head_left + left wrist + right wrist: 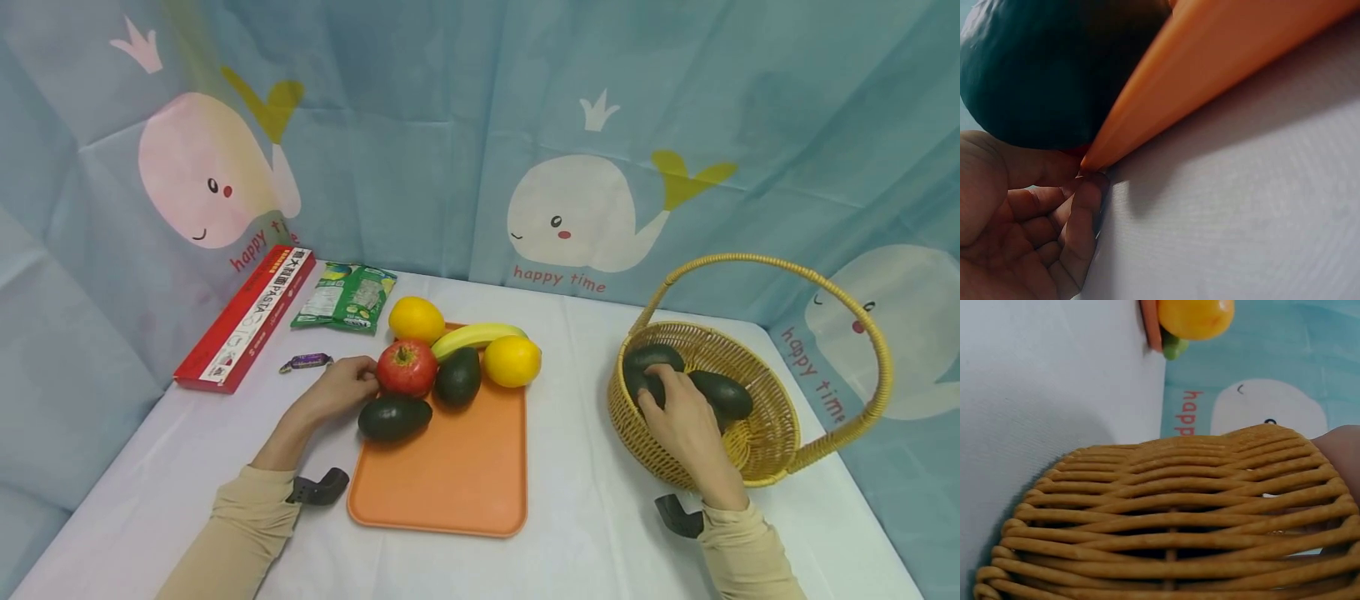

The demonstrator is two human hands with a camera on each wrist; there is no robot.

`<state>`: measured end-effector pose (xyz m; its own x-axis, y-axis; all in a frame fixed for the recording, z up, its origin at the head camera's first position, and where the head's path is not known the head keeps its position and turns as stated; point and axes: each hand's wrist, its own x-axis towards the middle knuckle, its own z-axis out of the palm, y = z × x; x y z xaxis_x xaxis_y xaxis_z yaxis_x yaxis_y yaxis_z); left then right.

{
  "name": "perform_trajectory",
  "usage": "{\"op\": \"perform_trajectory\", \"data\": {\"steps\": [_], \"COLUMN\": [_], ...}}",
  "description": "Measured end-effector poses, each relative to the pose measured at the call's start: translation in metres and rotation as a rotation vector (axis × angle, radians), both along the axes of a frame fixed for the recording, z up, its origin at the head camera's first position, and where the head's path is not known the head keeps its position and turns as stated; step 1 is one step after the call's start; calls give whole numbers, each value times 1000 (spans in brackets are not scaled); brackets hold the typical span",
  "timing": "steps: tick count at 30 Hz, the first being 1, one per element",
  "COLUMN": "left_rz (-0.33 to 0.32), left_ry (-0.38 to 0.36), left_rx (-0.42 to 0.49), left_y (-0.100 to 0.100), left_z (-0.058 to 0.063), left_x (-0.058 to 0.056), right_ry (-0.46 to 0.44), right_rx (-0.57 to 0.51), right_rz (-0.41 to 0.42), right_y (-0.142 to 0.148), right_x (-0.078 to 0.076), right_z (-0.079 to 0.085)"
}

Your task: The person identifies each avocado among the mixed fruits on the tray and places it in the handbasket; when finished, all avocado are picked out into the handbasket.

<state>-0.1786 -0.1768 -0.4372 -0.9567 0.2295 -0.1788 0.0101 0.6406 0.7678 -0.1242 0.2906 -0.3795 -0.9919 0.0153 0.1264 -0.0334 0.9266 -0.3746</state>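
My left hand (pixel 347 388) pinches the left rim of the orange tray (pixel 450 492), thumb above and fingers beneath in the left wrist view. Beside those fingertips sit a red pomegranate (pixel 407 368) and a dark green avocado (pixel 394 418). Another avocado (pixel 457 377), a banana (pixel 480 335) and a lemon (pixel 513 362) lie toward the tray's far end. Over on the right, my right hand (pixel 681 417) reaches into a wicker basket (pixel 630 425) and grips an avocado (pixel 645 387) at its left side; more avocados (pixel 722 395) lie there.
The basket's tall handle (pixel 885 367) arches over its right side. Another lemon (pixel 416 320) sits at the tray's far left corner. Left of the tray are a purple-wrapped candy (pixel 307 362), a green snack bag (pixel 345 297) and a red pasta box (pixel 246 321). A curtain (pixel 420 167) hangs behind.
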Motion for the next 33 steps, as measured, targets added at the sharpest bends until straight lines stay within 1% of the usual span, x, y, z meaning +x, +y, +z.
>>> {"op": "perform_trajectory", "data": {"steps": [4,15,19,23,27,29,33], "left_rz": [0,0,-1,-2,-2,-3,1], "left_ry": [0,-6,-2,1,6,8,8], "left_rx": [1,-4,-6,-8,-13,-16,-18], "left_y": [0,0,0,0,0,0,1], "left_z": [0,1,1,2,2,2,3], "left_x": [0,0,0,0,-1,0,0], "right_ry": [18,29,46,96,179,229,334], "right_rx": [-1,11,15,22,17,10,-7], "right_rz": [13,12,11,9,16,28,79], "right_y": [0,0,0,-3,-11,-17,-31], "right_x": [0,1,1,3,4,5,5], "right_z": [-2,-2,-2,-3,0,2,6]}}
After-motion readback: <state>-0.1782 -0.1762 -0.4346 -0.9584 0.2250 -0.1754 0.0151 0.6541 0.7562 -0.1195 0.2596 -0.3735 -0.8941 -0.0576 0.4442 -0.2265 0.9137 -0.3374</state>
